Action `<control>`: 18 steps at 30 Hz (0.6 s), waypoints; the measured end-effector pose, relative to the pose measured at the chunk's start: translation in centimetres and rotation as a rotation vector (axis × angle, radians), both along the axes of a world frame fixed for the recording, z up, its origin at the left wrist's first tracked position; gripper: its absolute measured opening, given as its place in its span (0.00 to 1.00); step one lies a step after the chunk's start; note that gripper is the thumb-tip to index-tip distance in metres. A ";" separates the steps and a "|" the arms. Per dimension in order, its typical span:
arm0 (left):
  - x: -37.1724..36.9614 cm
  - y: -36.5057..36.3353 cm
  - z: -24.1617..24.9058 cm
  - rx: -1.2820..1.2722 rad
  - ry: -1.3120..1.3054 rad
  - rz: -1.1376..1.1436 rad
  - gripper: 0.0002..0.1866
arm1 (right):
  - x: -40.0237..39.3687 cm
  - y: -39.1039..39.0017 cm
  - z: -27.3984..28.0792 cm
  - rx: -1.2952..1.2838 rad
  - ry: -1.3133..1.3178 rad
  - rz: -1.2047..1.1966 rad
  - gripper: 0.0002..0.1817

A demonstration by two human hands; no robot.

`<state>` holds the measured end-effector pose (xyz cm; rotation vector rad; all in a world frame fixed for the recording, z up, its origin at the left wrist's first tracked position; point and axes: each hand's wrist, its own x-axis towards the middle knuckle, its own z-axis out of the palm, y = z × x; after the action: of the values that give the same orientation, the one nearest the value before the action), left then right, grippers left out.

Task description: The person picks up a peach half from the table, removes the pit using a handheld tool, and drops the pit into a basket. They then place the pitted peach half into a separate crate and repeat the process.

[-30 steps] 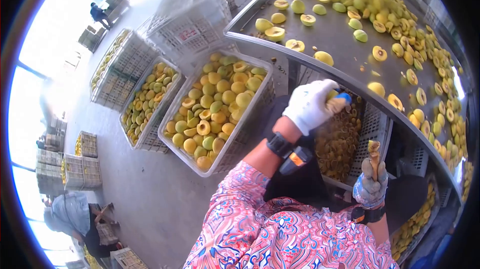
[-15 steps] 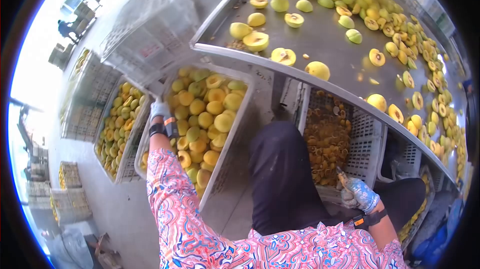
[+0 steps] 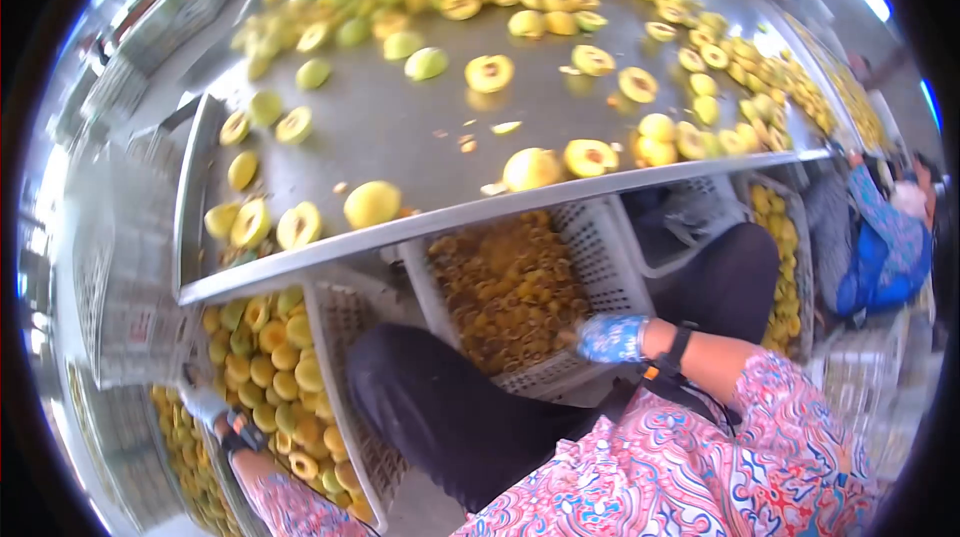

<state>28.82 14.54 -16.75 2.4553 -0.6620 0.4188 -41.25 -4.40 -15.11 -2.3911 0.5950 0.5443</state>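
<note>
My left hand (image 3: 206, 403), in a pale glove, is stretched out at the far-left rim of a crate of yellow peaches (image 3: 262, 370). Its fingers are smeared by motion, close below the corner of a tall pale crate (image 3: 140, 302). My right hand (image 3: 612, 339), in a blue patterned glove, is closed over the front of a crate of brown pits and scraps (image 3: 515, 287). A small knife-like tool (image 3: 568, 335) pokes out of that fist, mostly hidden by the glove.
Above the crates slopes a metal table (image 3: 380, 117) with halved peaches (image 3: 490, 73) and a heap along its back. Another fruit crate (image 3: 778, 267) stands at the right, beside a seated person (image 3: 885, 247) in blue. More crates stand at the left.
My view has swung right, so the table and the pit crate now fill the middle. My left hand remains by the fruit crate's rim; my right hand has come over the pit crate's front.
</note>
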 end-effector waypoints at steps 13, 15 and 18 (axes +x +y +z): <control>-46.4 -33.2 18.7 -0.015 0.214 -1.560 0.22 | -3.0 0.9 0.5 0.063 -0.271 -0.022 0.16; -53.2 -36.6 18.6 0.100 0.241 -1.714 0.22 | -3.2 0.5 1.4 0.136 -0.305 -0.126 0.17; -61.8 -39.5 17.9 0.376 0.148 -1.672 0.22 | -4.0 0.0 4.4 0.145 -0.278 -0.113 0.17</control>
<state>-32.95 -25.01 1.12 1.3466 -2.4056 -0.5821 -45.22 -4.37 -10.71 -2.2285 0.5437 0.1940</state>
